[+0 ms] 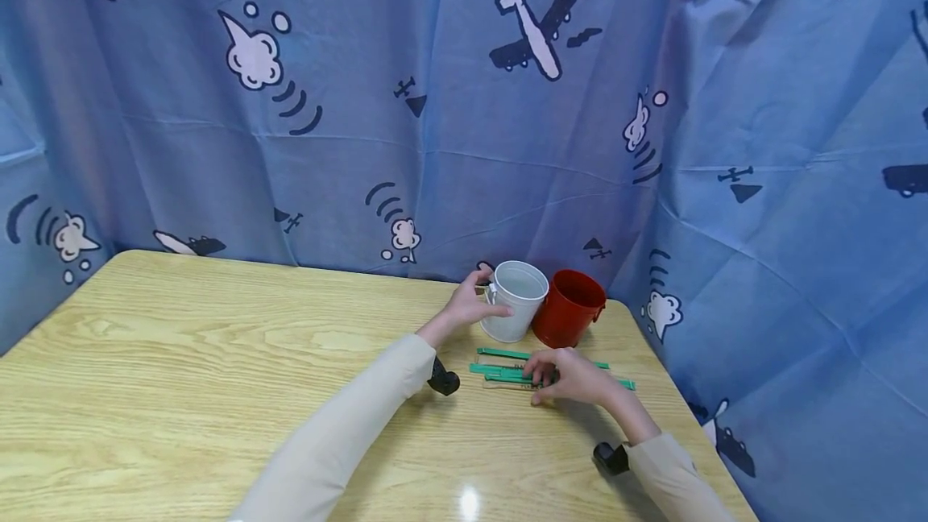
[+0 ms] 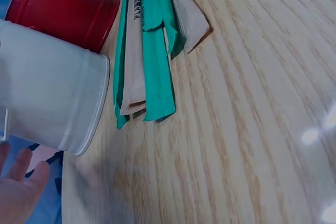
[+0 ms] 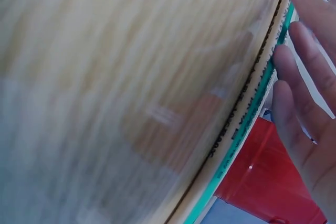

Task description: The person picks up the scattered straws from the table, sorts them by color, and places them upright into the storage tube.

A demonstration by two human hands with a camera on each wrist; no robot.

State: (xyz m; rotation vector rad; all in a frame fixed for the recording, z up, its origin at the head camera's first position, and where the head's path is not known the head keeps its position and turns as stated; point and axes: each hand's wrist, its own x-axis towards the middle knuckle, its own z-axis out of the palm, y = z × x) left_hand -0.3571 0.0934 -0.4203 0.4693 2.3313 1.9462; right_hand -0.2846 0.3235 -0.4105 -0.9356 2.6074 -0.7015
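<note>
My left hand (image 1: 467,303) is beside a white bucket (image 1: 516,296), with its fingers spread at the bucket's left side and thumb in front. In the left wrist view the fingertips (image 2: 21,166) show close to the white bucket's wall; contact is unclear. Several long, narrow paper packets (image 2: 157,72), green and brown with black print, lie side by side on the table. Over them is my right hand (image 1: 573,377), fingers loosely bent. In the right wrist view its fingers (image 3: 296,77) reach the edge of the packets; none is visibly gripped.
Close against the white bucket's right side stands a red bucket (image 1: 565,312). Both are near the back right corner of the wooden table (image 1: 217,361). A blue patterned curtain (image 1: 326,103) hangs behind and to the right.
</note>
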